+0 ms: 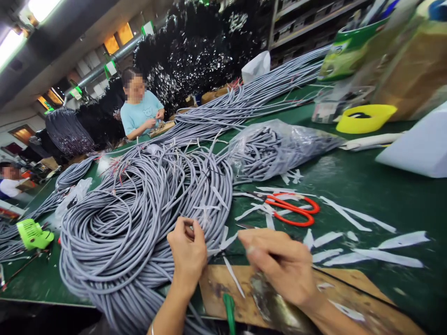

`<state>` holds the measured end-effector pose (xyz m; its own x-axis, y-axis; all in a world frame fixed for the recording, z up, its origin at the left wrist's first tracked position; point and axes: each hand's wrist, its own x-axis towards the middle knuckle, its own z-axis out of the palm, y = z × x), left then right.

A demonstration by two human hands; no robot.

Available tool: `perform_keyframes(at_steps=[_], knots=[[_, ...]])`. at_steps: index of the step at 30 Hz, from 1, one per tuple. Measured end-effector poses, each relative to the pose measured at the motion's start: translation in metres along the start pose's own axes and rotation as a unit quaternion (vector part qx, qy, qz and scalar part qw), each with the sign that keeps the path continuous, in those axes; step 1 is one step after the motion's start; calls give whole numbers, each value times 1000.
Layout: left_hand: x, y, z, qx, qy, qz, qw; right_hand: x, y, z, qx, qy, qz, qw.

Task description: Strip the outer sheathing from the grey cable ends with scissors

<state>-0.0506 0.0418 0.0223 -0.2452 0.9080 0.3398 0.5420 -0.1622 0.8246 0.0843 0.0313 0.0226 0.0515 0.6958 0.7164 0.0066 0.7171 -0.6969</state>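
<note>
Curling left hand (188, 256) by grey cable coil (152, 204) on green table (335, 172), bending right hand (282, 265) above brown board (217, 284); being unable to tell either grip. Possibly risking cuts by reaching past red-handled scissors (283, 203).

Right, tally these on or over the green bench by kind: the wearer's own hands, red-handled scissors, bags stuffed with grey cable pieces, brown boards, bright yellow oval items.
Own hands: 2, left hand and right hand
Red-handled scissors: 1
Bag of grey cable pieces: 1
Brown board: 1
Yellow oval item: 1
Total: 6
</note>
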Motion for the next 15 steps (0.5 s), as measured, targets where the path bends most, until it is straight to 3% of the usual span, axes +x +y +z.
perform_keyframes(at_steps=[2, 4, 7, 11, 15], knots=[[5, -2, 0, -89, -15, -72, 993, -2, 4, 0, 4, 31, 24, 999], [7, -2, -1, -153, -40, -109, 981, -2, 7, 3, -26, 15, 70, 997], [6, 1, -3, -191, -67, -109, 973, 0, 10, 12, -109, -37, 137, 984], [5, 5, -6, -221, -92, -114, 964, 2, 12, 19, -151, -26, 196, 969], [3, 4, -6, -218, -91, -100, 967, 3, 14, 20, -190, -92, 173, 962]])
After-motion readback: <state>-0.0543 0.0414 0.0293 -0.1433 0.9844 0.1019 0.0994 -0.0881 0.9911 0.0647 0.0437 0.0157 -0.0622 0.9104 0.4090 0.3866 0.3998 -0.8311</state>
